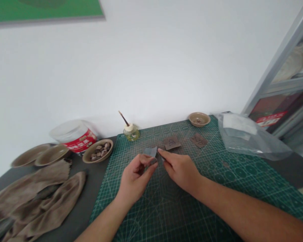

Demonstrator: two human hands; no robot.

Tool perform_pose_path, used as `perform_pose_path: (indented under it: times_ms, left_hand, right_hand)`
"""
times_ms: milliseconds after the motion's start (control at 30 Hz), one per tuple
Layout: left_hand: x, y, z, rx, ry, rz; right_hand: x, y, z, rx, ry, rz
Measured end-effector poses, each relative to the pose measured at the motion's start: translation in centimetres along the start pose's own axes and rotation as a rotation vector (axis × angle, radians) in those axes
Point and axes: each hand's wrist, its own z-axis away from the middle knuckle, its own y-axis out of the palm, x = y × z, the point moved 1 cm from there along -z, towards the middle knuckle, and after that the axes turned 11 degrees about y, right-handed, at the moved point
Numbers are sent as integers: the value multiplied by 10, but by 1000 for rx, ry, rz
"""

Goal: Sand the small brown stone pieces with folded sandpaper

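Head view: over a green cutting mat [217, 188], left hand [135, 178] and right hand [179, 169] pinch a grey scrap [150, 151].

Fwd: brown squares [172, 143]; rt: plastic bag [249, 137].

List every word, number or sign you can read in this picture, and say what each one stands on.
Red label on the plastic tub: characters too blurred to read.
Red sign behind the glass door: too blurred to read.
Green cutting mat: edge markings too small to read.
Brown square: dark marks, unreadable.
Second brown square: dark marks, unreadable.
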Motion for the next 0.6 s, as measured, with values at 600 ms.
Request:
perform_pose_path:
  times_ms: [600]
  left_hand:
    - [5, -1, -1, 40, -69, -73]
  right_hand:
    - [14, 4, 8, -28, -233, 81]
